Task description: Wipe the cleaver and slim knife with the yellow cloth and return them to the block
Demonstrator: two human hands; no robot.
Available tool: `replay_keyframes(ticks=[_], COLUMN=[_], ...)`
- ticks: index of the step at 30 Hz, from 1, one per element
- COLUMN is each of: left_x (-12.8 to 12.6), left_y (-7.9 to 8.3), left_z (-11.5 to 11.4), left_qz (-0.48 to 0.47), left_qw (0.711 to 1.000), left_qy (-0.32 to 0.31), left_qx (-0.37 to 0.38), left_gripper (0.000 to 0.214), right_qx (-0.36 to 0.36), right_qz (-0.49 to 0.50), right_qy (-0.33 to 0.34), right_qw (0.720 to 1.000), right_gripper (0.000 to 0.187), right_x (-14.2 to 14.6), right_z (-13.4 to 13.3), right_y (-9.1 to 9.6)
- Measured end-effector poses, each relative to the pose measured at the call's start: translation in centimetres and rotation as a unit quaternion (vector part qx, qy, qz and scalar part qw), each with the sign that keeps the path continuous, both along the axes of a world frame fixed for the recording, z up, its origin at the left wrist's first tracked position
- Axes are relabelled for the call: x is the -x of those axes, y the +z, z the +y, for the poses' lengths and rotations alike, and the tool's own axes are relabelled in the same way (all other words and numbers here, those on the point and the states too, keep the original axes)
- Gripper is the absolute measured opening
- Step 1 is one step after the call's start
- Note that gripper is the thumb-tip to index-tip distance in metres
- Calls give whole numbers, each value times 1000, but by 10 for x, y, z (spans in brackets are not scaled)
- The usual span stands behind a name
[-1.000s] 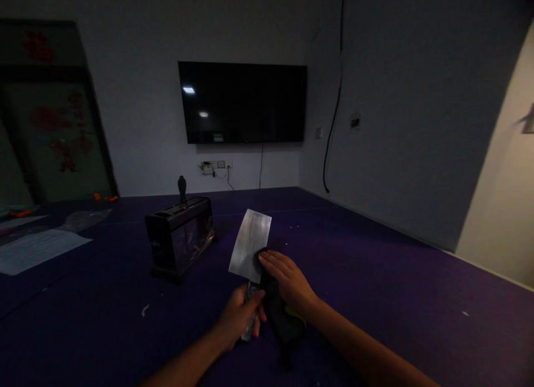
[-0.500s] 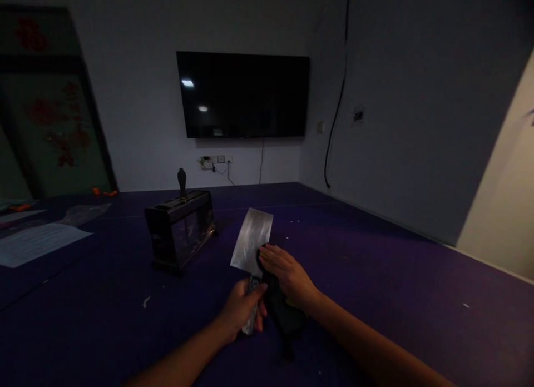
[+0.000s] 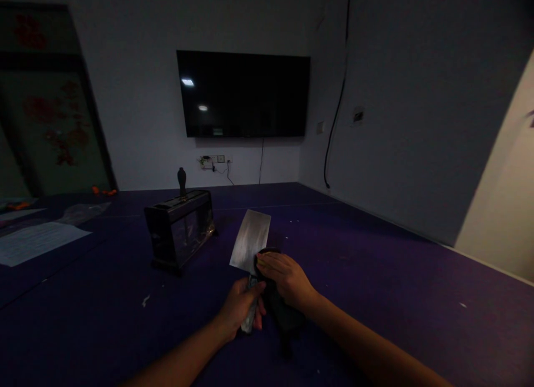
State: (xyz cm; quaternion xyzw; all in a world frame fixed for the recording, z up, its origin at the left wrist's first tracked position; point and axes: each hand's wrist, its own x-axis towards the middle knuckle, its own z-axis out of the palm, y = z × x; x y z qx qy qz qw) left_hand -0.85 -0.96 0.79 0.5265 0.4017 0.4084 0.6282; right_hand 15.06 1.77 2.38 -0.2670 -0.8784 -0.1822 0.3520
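A cleaver (image 3: 251,239) with a broad grey blade points away from me, a little tilted. My left hand (image 3: 242,306) is closed round its pale, patterned handle (image 3: 249,320), thumb on top. My right hand (image 3: 287,276) is closed over the upper end of a black tool (image 3: 286,314) with a bit of yellow on it. Its kind is too dark to make out. The tool's upper end meets the lower right edge of the blade, and the fingers hide part of that contact.
To the left stands a black knife block (image 3: 177,228) with clear sides and one black handle (image 3: 182,181) sticking up. Printed paper (image 3: 37,242) and clear plastic (image 3: 83,212) lie farther left on the purple surface (image 3: 375,276). A television (image 3: 246,95) hangs on the wall.
My right hand and the black tool's upper end have shifted slightly left along the blade. The cleaver has moved a touch left with my left hand still round its handle.
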Motion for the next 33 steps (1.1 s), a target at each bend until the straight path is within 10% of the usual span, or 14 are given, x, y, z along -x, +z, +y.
replay_keyframes(ticks=[33], left_x=[-4], left_y=[3], left_z=[-5], left_qz=[62], left_qw=[998], left_qy=[-27], left_qx=[0], left_gripper=[33], right_qx=[-17], right_qz=[-13], right_qy=[17], right_qw=[1000], right_gripper=[48], right_x=[-18], right_z=[8], right_y=[0])
